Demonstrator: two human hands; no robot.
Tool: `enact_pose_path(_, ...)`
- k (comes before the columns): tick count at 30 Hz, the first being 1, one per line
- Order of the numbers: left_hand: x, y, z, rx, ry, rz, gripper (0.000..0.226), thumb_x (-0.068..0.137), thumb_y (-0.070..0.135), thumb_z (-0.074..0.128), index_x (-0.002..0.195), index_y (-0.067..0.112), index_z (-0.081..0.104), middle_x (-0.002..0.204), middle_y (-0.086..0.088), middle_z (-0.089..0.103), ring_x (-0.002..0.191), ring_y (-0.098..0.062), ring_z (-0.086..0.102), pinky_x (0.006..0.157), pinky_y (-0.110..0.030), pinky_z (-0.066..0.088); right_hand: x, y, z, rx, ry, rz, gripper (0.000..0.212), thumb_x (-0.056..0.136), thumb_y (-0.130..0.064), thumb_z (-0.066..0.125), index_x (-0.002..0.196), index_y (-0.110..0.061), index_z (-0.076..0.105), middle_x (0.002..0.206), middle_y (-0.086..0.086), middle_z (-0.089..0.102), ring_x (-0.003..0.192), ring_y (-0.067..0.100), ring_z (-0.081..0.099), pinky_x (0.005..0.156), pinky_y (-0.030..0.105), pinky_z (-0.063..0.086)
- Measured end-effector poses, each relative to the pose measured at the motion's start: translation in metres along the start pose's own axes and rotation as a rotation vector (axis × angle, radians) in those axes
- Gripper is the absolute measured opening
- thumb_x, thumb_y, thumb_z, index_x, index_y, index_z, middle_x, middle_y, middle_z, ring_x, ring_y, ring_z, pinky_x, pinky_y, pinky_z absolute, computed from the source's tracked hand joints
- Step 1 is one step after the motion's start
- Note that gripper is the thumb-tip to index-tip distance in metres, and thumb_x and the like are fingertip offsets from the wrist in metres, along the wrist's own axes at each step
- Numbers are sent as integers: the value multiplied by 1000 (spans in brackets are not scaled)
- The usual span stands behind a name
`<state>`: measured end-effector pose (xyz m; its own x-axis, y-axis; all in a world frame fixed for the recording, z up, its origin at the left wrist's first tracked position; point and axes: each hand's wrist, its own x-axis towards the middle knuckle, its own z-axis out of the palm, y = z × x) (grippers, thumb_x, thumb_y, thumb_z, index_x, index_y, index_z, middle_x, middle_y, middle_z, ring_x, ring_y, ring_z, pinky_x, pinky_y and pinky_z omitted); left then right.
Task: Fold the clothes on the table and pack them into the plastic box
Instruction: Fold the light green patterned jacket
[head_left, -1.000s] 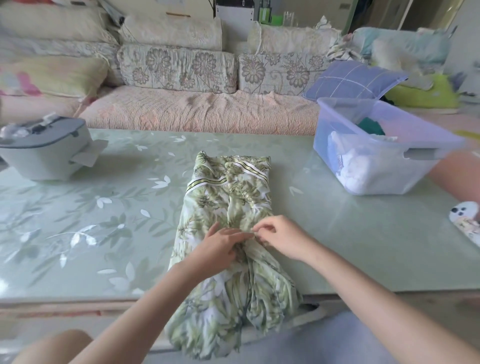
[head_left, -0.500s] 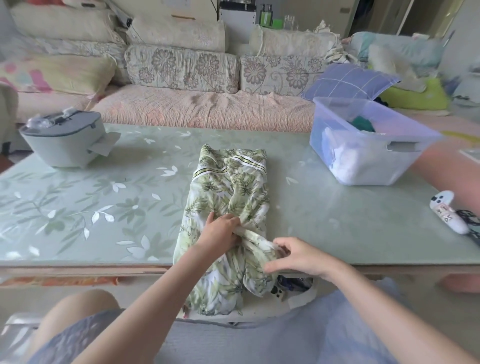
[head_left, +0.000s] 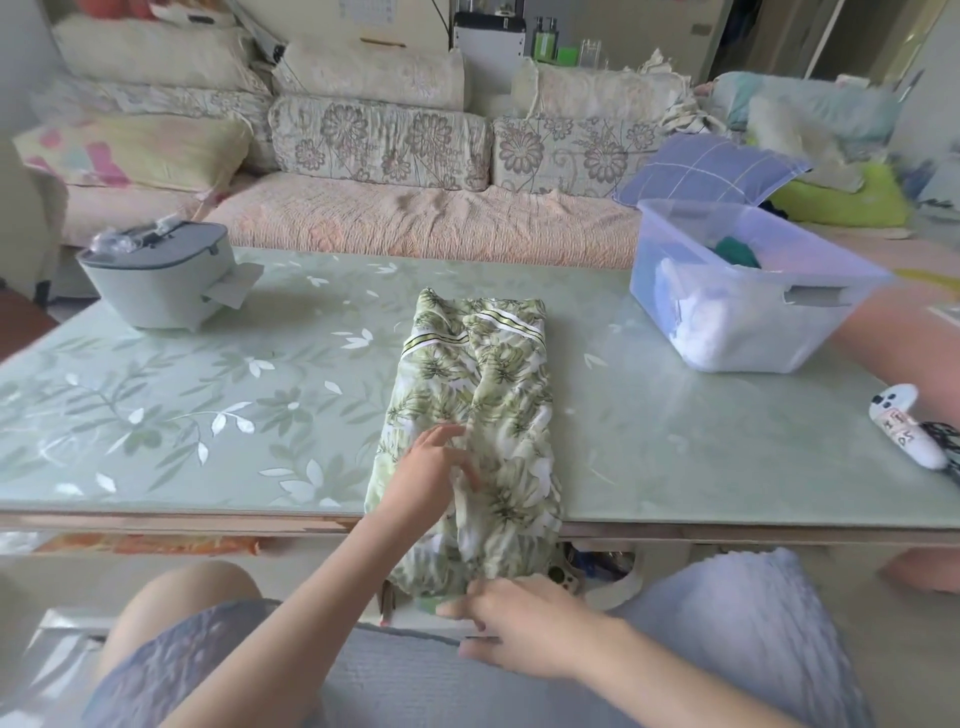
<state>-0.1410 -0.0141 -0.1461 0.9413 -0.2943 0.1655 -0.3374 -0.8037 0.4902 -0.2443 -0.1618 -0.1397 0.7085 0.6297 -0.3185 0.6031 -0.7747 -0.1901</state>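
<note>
Leaf-print garment (head_left: 488, 384) lies on the green leaf-patterned table (head_left: 208, 415), its near end hanging over the edge. Left hand (head_left: 431, 478) presses flat on it; right hand (head_left: 524, 623) pinches the hem. Plastic box (head_left: 670, 270) sits far right, floral sofa (head_left: 415, 223) behind.

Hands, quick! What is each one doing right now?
Left hand: open, pressing flat on the leafy garment.
Right hand: closed, pinching the garment's hanging bottom edge.
</note>
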Motion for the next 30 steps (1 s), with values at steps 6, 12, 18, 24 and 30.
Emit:
enact_pose_path(6, -29, -7, -6, -63, 122, -52, 24, 90, 6, 52, 94, 21, 71, 142, -2, 43, 132, -22, 36, 110, -38, 31, -4, 53, -4, 134, 502, -12, 35, 97, -10, 45, 128, -19, 58, 125, -5, 60, 117, 5, 50, 107, 22, 36)
enact_pose_path(12, -48, 0, 9, -150, 165, -151, 33, 90, 35, 57, 121, 21, 54, 124, 2, 51, 107, -12, 51, 97, -29, 43, -1, 95, 19, -177, 321, -118, 78, 81, -2, 44, 152, -21, 19, 159, -7, 0, 145, 10, -14, 118, 32, -8)
enact_pose_path(18, -43, -2, 19, 165, 98, -117, 52, 91, 39, 51, 139, 29, 33, 124, 3, 47, 111, -18, 40, 94, -25, 35, 6, 98, 39, -525, 342, -126, 95, 61, -7, 61, 149, -22, 28, 159, 5, 14, 146, 29, 6, 113, 42, 10)
enact_pose_path(24, -42, -5, 19, 46, 97, -21, 70, 90, 15, 55, 149, 23, 19, 128, 4, 46, 115, -13, 41, 100, -22, 33, -2, 109, 26, -556, 416, -151, 112, 58, 1, 69, 153, -20, 13, 160, 2, 11, 147, 22, 8, 114, 38, 12)
enact_pose_path(30, -69, -35, 10, 151, 208, 160, 78, 71, -16, 52, 137, 25, 40, 136, 1, 41, 122, -11, 37, 108, -34, 37, -1, 120, 30, -672, 502, -186, 95, 67, 17, 31, 153, -18, 11, 160, 6, 7, 147, 23, 7, 114, 41, 14)
